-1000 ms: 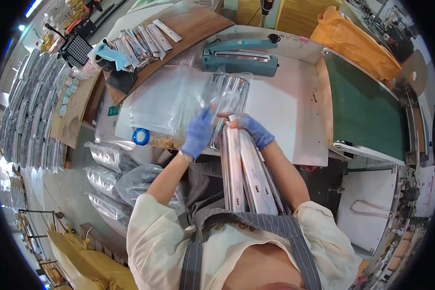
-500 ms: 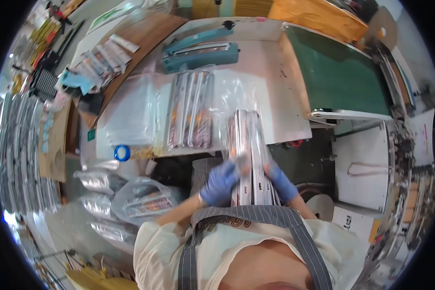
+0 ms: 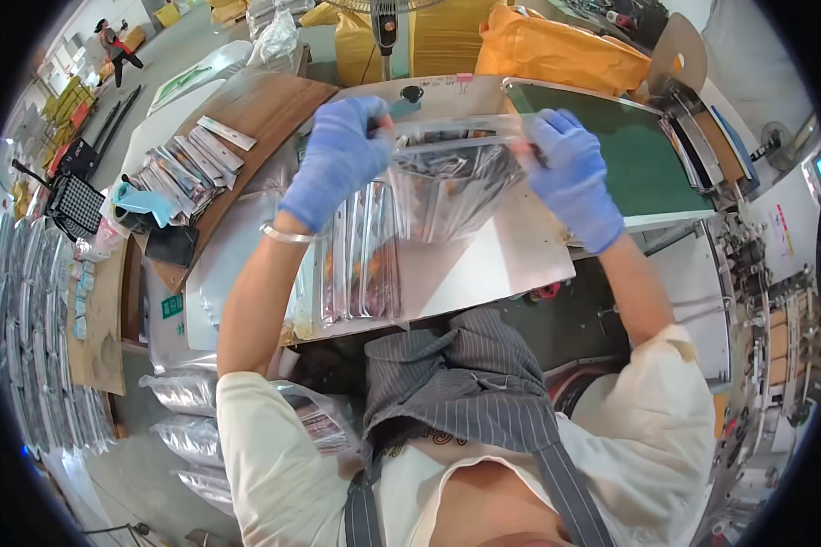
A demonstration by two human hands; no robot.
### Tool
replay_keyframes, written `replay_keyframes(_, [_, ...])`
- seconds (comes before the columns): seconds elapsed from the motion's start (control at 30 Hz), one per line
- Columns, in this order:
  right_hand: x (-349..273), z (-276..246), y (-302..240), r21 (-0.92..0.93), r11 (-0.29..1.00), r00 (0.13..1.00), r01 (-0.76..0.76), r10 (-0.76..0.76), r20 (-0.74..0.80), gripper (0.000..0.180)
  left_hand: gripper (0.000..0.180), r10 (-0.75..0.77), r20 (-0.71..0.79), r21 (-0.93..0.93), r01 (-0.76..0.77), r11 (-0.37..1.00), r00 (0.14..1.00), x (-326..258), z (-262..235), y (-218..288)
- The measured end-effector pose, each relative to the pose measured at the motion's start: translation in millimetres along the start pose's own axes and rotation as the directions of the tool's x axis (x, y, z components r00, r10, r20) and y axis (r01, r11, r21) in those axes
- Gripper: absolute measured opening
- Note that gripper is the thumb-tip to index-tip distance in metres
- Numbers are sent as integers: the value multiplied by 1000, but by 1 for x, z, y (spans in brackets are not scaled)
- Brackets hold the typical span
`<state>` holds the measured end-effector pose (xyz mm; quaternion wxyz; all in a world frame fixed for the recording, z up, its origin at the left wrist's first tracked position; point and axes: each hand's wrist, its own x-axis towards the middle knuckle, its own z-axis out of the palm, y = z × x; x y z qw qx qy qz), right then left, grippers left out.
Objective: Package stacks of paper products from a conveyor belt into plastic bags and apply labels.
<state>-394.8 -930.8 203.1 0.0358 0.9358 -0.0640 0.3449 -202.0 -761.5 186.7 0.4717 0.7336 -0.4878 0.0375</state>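
Both blue-gloved hands, left (image 3: 337,162) and right (image 3: 570,173), are closed on the top corners of a clear, glossy plastic bag (image 3: 452,182) stuffed with dark flat packets, holding it raised above the pale counter (image 3: 483,264). Beneath it, long silvery sealed sachets (image 3: 360,264) lie side by side near the counter's front edge.

A pale worktable (image 3: 511,264) carries a row of long clear-wrapped packets (image 3: 360,264), with loose clear plastic sheeting (image 3: 237,264) spread beside them.
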Motion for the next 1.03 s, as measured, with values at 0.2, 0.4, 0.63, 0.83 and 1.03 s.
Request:
replay_keyframes(0.2, [-3, 72, -22, -242, 956, 967, 166, -205, -148, 17, 12, -39, 7, -336, 39, 941, 999, -4, 42, -5])
replay_keyframes(0.4, [60, 126, 19, 224, 974, 998, -12, 24, -51, 16, 46, -176, 144, -446, 223, 867, 974, -42, 142, -67])
replay_keyframes(0.63, [122, 317, 21, 515, 817, 891, -260, 409, -199, 19, 38, -585, 255, -787, 516, 337, 770, -34, 211, -151])
replay_keyframes(0.83, [105, 333, 47, 752, 450, 828, -481, 514, 223, 16, 33, -742, 423, -712, 697, 83, 520, -31, 105, -200])
replay_keyframes(1.03, [54, 362, 68, 817, -59, 551, -573, 711, 438, 39, 41, -602, 354, -676, 641, 365, 716, -44, 113, -236])
